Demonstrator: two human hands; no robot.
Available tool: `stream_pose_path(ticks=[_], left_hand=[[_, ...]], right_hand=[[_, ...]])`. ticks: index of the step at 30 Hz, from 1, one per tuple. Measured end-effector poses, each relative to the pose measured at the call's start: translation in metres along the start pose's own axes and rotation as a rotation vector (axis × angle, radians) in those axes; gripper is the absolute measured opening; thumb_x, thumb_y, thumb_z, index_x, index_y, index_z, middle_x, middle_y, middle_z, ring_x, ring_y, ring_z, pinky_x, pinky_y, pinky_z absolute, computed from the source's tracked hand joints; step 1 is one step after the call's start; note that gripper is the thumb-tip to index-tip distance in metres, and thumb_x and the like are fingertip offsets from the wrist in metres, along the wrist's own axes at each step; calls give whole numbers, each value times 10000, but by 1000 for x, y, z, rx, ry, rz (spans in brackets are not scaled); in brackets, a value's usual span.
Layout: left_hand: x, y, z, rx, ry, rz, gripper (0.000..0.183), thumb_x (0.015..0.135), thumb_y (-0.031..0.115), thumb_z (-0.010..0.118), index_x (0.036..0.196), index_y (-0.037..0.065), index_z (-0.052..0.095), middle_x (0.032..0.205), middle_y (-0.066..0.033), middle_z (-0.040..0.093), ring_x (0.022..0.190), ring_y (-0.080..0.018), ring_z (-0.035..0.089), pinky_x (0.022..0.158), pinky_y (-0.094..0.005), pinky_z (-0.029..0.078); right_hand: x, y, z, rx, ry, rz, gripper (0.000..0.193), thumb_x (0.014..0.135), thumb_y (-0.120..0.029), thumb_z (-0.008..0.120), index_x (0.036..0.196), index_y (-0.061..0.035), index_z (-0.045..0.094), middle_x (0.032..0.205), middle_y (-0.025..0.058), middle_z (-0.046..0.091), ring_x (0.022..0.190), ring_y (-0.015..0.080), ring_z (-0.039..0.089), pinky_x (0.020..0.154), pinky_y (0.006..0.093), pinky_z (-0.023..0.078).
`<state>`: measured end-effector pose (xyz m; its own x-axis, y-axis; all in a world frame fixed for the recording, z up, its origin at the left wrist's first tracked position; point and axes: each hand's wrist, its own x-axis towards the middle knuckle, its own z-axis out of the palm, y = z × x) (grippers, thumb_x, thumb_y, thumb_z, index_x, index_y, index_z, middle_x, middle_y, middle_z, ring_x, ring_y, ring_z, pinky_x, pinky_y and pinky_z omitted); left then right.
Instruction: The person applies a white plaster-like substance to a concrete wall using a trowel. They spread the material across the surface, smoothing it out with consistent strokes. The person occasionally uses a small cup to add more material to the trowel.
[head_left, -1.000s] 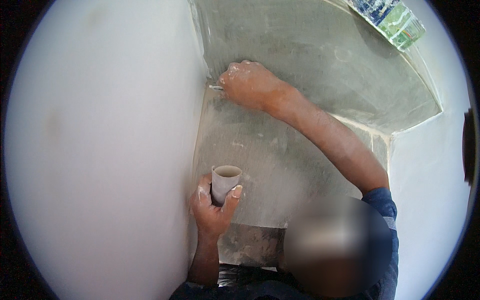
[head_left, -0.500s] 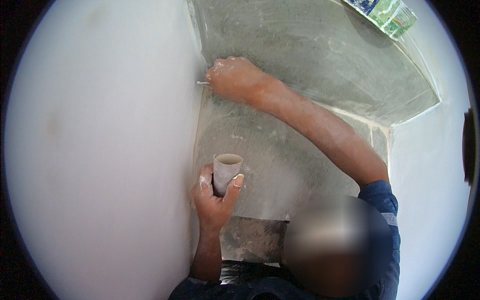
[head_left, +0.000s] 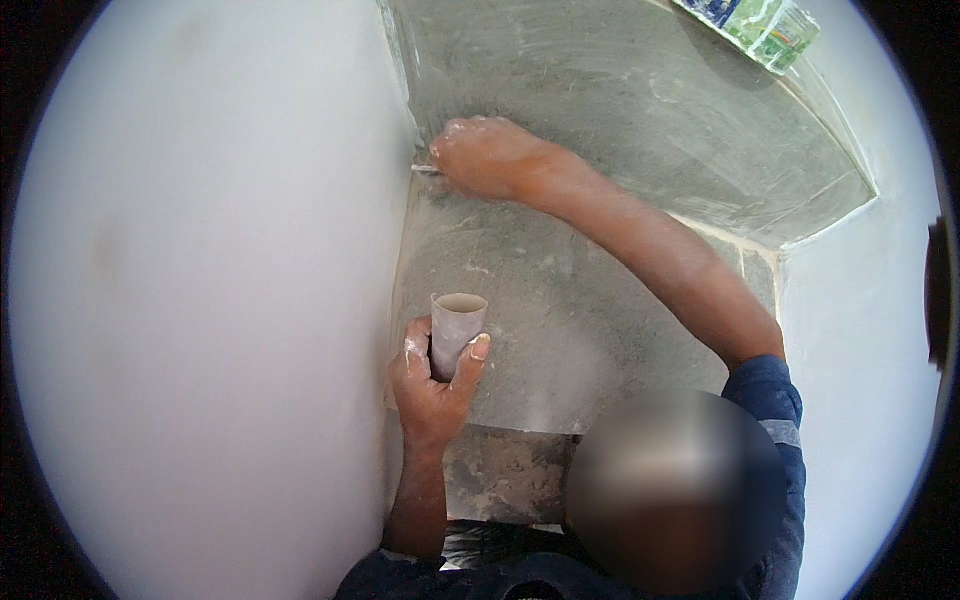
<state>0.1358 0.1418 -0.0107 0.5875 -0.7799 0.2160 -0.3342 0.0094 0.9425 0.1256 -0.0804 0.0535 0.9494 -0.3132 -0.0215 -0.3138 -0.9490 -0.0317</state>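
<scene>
In my left hand (head_left: 432,390), fingers and thumb wrap round a rolled grey sheet (head_left: 460,325), pale tan inside and open at the top like a cup; it looks like sandpaper. My right hand (head_left: 480,155) is farther off, at the end of my outstretched arm, in a fist by the corner of the white wall and the grey surface. A thin flat tool with a whitish edge (head_left: 424,168) sticks out of this fist toward the wall; the rest of it is hidden by the hand. White dust or filler marks both hands.
A smooth white wall (head_left: 220,300) rises along the left, another white wall (head_left: 840,350) on the right. Between them lie grey stepped surfaces (head_left: 560,330) with pale seams. A green and blue plastic container (head_left: 770,30) sits at the top right. A blurred patch covers the lower right.
My right hand has moved slightly right, a bit away from the white wall. The left hand with the rolled sheet is a little higher. The whole view has shifted slightly.
</scene>
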Motion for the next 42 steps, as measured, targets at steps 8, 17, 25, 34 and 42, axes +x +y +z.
stream_pose_path(ticks=[8,17,25,34,42], left_hand=[[0,5,-3,-18,-90,-137,407,800,264,622,1061,-22,495,882,-90,553,820,-164,527,723,-315,437],[-1,7,3,51,-33,-84,374,806,247,615,1048,-11,495,826,-66,537,760,-142,514,677,-301,435],[-2,-2,4,-23,-31,-58,338,824,228,592,1044,-4,482,750,-34,516,652,-104,493,576,-254,421],[-3,-3,1,0,-12,-37,345,830,223,590,1059,-11,480,748,-31,516,653,-101,494,580,-246,424],[-2,-2,1,23,-26,-34,361,830,251,594,1050,-13,484,768,-40,525,690,-113,502,614,-265,429]], right_hand=[[-8,9,-1,3,34,136,336,829,-310,558,892,14,621,891,199,610,909,326,586,818,409,468],[-69,48,-18,-44,28,204,334,870,-330,509,897,-19,627,895,174,617,884,295,600,783,401,482],[-89,44,11,-181,-33,213,346,871,-359,490,929,-47,629,828,138,635,824,271,627,732,360,517],[-83,39,-12,-48,-17,249,351,875,-338,496,882,-14,630,797,164,627,815,294,623,729,381,511],[-84,28,-2,-107,14,153,338,861,-311,513,847,4,634,778,192,625,729,309,635,660,409,522]])
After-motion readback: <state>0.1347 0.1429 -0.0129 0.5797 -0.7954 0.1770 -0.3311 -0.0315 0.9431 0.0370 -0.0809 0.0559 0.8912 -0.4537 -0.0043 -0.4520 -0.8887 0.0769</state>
